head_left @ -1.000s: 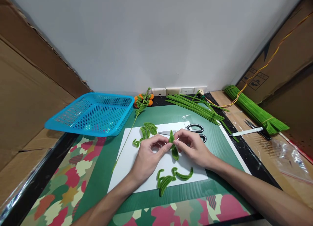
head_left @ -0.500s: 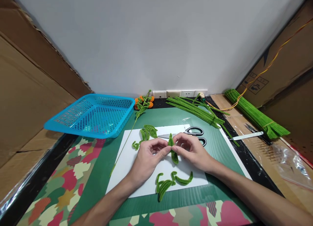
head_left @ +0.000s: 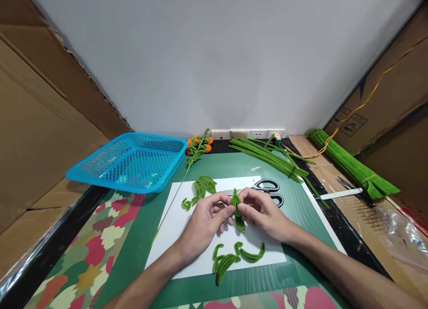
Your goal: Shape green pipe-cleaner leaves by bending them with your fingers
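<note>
Sliding a little lower in the head view than a second ago, the whole counter [head_left: 140,220] now sits nearer the bottom edge, which reads as the head tilting rather than anything on it being moved. The blue basket [head_left: 130,162] lies well off to the left of the left hand [head_left: 203,220], and the white paper sheet [head_left: 174,228] lies under both hands as before. Beyond the right hand [head_left: 264,211], the loose green stems [head_left: 270,153] and the tied green bundle [head_left: 354,166] have kept their places, and the scissors [head_left: 270,191] rest just behind the right hand's knuckles.

The hands themselves have barely shifted. Both are closed in fingertip pinches on the folded green leaf piece [head_left: 236,206], which is held upright between them just above the paper; the left thumb and forefinger press its left side, the right hand's fingertips its right side. Compared with the earlier pictures the fingertips look drawn a shade closer together, so the piece seems squeezed tighter, which I judge to be shaping work going on in small presses.

Nearer the wrists than the hands, the finished green leaves [head_left: 234,253] lie untouched; another green leaf cluster [head_left: 200,188] lies just beyond the left hand.
</note>
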Tool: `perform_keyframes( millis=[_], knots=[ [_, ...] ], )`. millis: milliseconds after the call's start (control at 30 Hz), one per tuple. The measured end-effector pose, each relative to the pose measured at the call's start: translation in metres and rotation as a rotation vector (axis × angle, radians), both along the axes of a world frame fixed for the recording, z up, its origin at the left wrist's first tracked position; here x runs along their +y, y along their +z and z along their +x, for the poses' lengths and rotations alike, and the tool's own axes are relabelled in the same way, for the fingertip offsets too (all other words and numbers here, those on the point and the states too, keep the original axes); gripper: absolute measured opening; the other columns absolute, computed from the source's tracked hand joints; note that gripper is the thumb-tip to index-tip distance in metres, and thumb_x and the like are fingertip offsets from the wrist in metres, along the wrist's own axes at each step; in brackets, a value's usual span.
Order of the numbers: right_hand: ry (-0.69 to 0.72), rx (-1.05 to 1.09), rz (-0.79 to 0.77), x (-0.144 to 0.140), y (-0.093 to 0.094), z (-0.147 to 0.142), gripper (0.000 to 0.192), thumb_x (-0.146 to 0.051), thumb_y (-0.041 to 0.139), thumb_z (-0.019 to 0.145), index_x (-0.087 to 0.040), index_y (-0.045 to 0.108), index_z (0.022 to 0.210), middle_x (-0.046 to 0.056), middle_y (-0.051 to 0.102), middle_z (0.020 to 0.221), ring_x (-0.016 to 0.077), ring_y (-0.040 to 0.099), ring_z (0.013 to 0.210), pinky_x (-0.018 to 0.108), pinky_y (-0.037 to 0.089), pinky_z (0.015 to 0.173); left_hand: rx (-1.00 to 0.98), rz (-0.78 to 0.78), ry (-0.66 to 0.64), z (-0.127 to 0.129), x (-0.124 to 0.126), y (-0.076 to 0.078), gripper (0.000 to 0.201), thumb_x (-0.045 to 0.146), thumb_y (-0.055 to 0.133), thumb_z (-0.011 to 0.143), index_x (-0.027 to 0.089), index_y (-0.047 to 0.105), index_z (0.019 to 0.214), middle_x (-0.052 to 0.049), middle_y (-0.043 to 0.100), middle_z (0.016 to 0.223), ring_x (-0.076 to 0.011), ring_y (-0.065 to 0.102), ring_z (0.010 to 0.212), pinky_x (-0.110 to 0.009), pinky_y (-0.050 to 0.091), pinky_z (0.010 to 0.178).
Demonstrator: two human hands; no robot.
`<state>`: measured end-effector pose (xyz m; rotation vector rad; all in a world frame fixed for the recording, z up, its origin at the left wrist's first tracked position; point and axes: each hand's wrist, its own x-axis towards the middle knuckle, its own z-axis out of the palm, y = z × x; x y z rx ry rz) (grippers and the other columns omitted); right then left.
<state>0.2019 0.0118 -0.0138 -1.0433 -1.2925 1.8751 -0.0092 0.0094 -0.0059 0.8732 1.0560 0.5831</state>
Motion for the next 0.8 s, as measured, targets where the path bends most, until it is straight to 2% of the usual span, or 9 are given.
perform_keyframes(
  millis=[267, 633, 800],
  knots=[
    [-0.027, 0.082, -0.089, 0.001, 0.001, -0.007, 0.044, -0.056, 0.074, 0.101, -0.015, 0.059, 0.096, -0.002, 0.056, 0.07, 0.011, 0.049, 0.06, 0.021, 0.037, 0.058, -0.033, -0.035, 0.014, -0.003, 0.0, -0.004, 0.038, 0.049, 0.077, 0.093, 0.015, 0.06, 0.097, -0.004, 0.069, 0.07, -0.009, 0.053, 0.049, -0.017, 0.04, 0.046],
    [-0.072, 0.101, -0.095, 0.001, -0.01, -0.012, 0.044, -0.053, 0.08, 0.097, -0.014, 0.062, 0.094, -0.002, 0.054, 0.067, 0.0092, 0.047, 0.056, 0.019, 0.035, 0.052, -0.014, -0.037, 0.006, -0.005, -0.002, -0.012, 0.044, 0.056, 0.078, 0.09, 0.016, 0.061, 0.098, -0.003, 0.068, 0.067, -0.0095, 0.053, 0.045, -0.017, 0.04, 0.043],
    [-0.101, 0.126, -0.14, 0.001, -0.016, -0.013, 0.048, -0.057, 0.084, 0.092, -0.013, 0.063, 0.093, -0.003, 0.052, 0.063, 0.008, 0.044, 0.05, 0.018, 0.033, 0.047, -0.01, -0.041, 0.03, -0.004, 0.0, -0.01, 0.047, 0.058, 0.079, 0.088, 0.016, 0.058, 0.094, -0.001, 0.065, 0.063, -0.0083, 0.05, 0.042, -0.016, 0.036, 0.041]
  ],
)
